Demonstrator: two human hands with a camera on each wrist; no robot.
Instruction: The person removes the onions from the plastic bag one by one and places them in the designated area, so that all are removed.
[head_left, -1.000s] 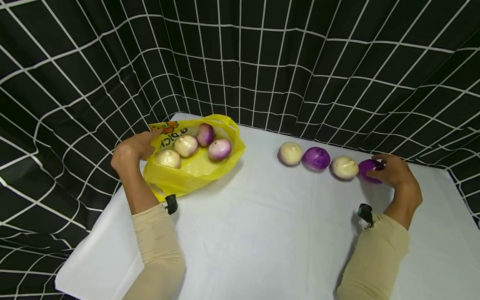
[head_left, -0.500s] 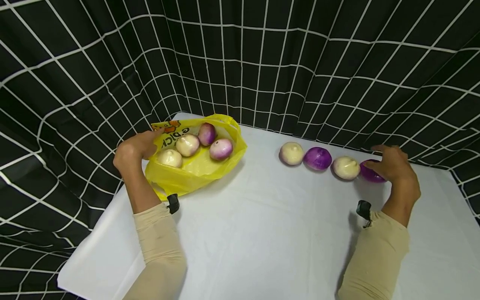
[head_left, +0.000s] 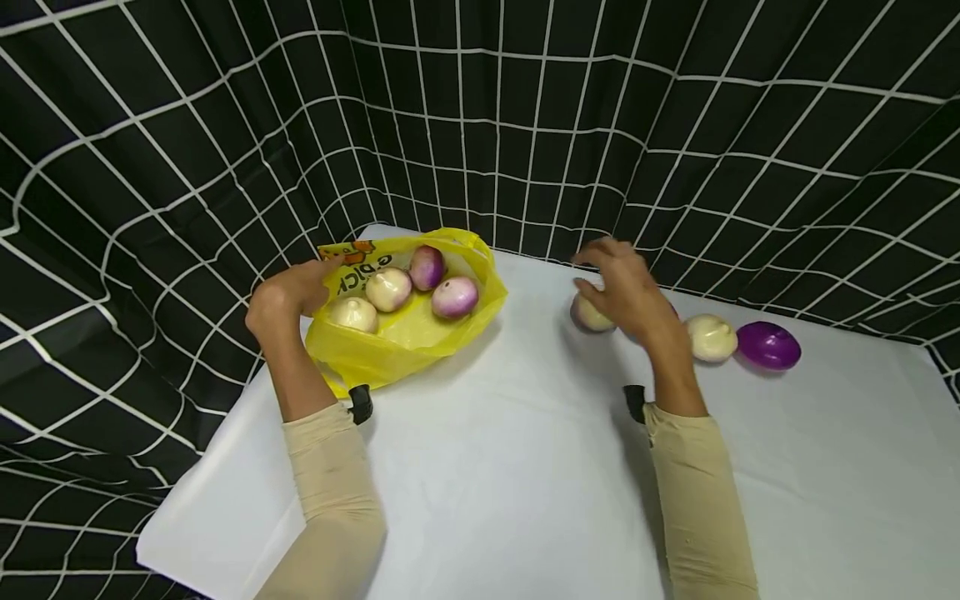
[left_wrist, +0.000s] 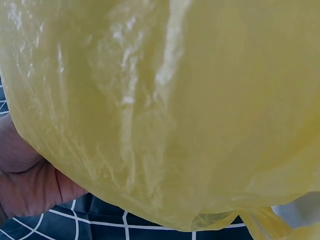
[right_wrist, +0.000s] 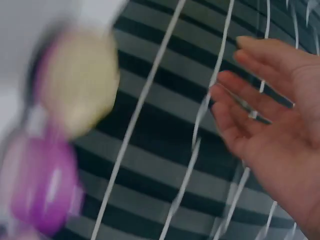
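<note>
My left hand (head_left: 288,296) grips the left rim of a yellow plastic bag (head_left: 405,358), whose mouth gapes upward. In the left wrist view the bag film (left_wrist: 165,115) hides most of the fingers. Inside lie two pale onions (head_left: 388,288) and two purple-tinged onions (head_left: 455,297). My right hand (head_left: 630,287) hovers over the row of onions, fingers spread loosely and holding nothing. Under its fingertips shows a pale onion (head_left: 589,315). The purple onion beside that is almost fully hidden by the hand. Farther right sit another pale onion (head_left: 711,337) and a deep purple onion (head_left: 768,346).
A white cloth (head_left: 510,467) covers the table. Black curtains with white grid lines (head_left: 555,125) rise along its back and left sides. Each wrist carries a small black camera (head_left: 361,404).
My right hand has let go of the rightmost purple onion and swung left over the row to the leftmost onion. The left hand stays on the bag. The head view has shifted slightly.
</note>
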